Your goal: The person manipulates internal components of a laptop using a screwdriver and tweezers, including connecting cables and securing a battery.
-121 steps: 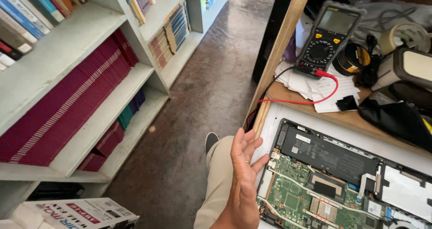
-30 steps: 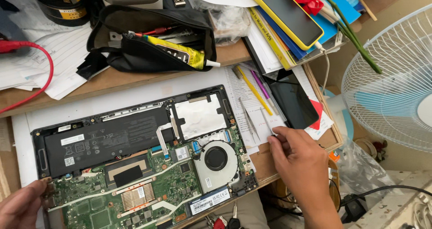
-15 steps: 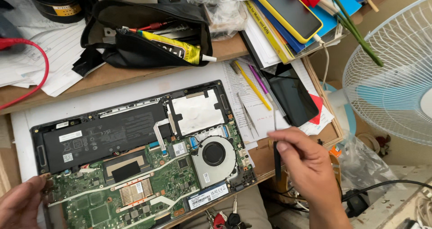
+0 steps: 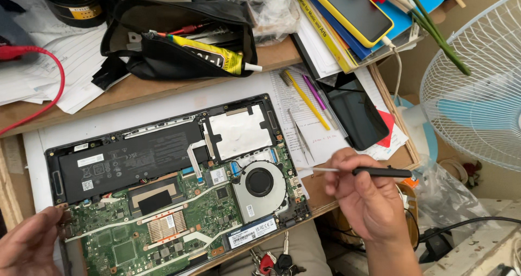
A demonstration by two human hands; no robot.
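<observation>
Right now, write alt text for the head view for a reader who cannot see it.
An opened laptop lies on a cluttered desk, circuit board and fan exposed. The right hand holds a black screwdriver beside it; the left hand rests on its left edge.

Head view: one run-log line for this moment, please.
right hand: grip on screwdriver | left hand: on opened laptop edge | tweezers: on paper

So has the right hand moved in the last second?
Yes. The right hand, holding a screwdriver, has lifted off the desk edge and shifted slightly away from the laptop fan.
</observation>
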